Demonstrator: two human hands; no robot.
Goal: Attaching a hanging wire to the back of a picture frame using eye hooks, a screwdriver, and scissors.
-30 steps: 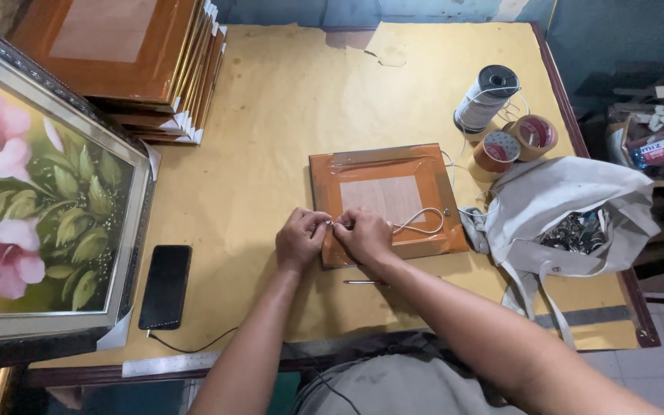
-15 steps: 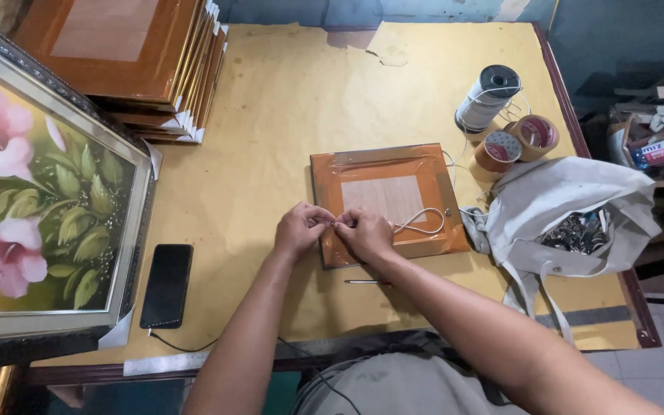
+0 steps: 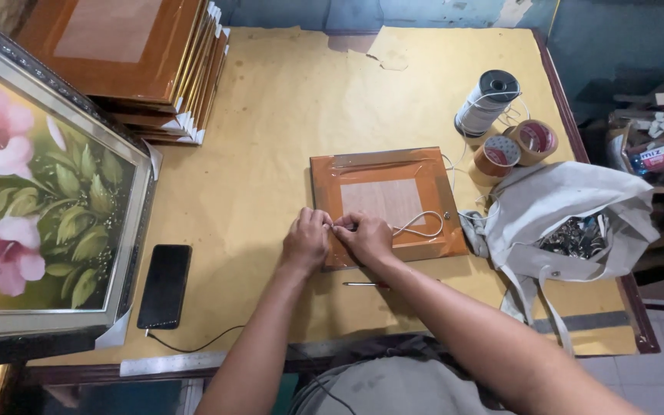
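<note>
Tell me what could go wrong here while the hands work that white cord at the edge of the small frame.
Both the left hand and right hand pinch the white cord at the frame edge; a hard pull might slide the frame. The cord seems to run toward the spool, which could tip. The small tool lying under the right forearm could get knocked off the table.

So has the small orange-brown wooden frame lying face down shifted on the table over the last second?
No. The small orange-brown wooden frame keeps the same spot and angle relative to the two brown tape rolls beside it.
</note>
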